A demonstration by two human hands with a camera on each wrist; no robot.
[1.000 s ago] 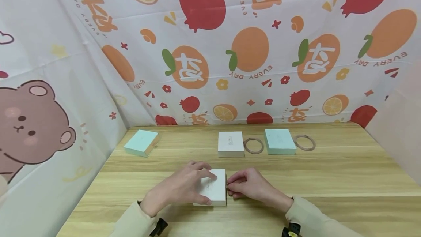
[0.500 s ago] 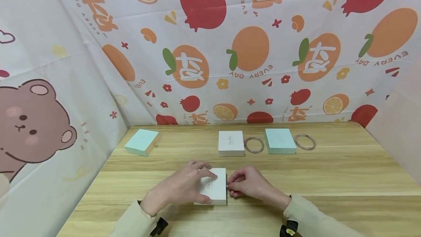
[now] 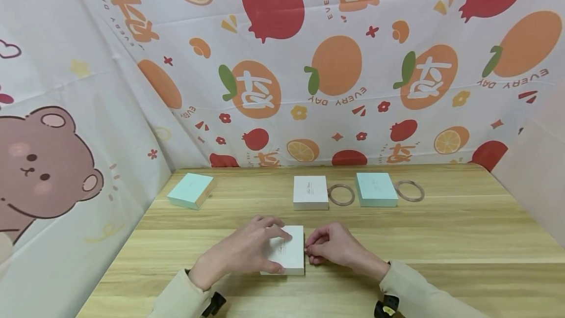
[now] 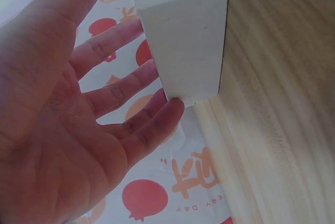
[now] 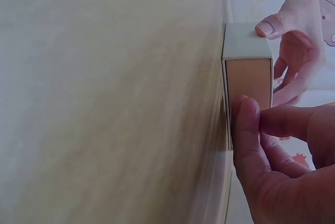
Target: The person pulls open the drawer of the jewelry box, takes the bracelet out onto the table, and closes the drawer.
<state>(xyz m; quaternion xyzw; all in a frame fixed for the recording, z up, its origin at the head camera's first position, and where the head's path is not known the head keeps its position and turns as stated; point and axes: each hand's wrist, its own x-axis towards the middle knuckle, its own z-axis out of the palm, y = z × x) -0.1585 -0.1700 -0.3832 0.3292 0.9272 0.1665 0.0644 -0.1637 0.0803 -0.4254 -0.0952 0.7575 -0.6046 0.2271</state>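
Note:
A flat white slide-out drawer box (image 3: pixel 292 251) with fine lettering lies on the wooden table, near the middle. My left hand (image 3: pixel 251 247) spans it from the left and grips it, thumb on the near edge and fingers over the top and far side. In the right wrist view the box's tan drawer end (image 5: pixel 248 77) sits flush inside the white sleeve. My right hand (image 3: pixel 335 248) is at this end, thumb and forefinger pinching a small tab there, mostly hidden by the fingertips (image 5: pixel 247 111).
Farther back stand another white box (image 3: pixel 310 192) and a mint-green box (image 3: pixel 376 189). Each has a brownish ring (image 3: pixel 341 195) lying at its right side. Another mint-green box (image 3: pixel 191 190) lies askew at the back left. A fruit-print cloth (image 3: pixel 273 77) hangs behind the table.
Both hands stay at the white box. The right wrist has shifted very slightly; the box and the things behind it look the same.

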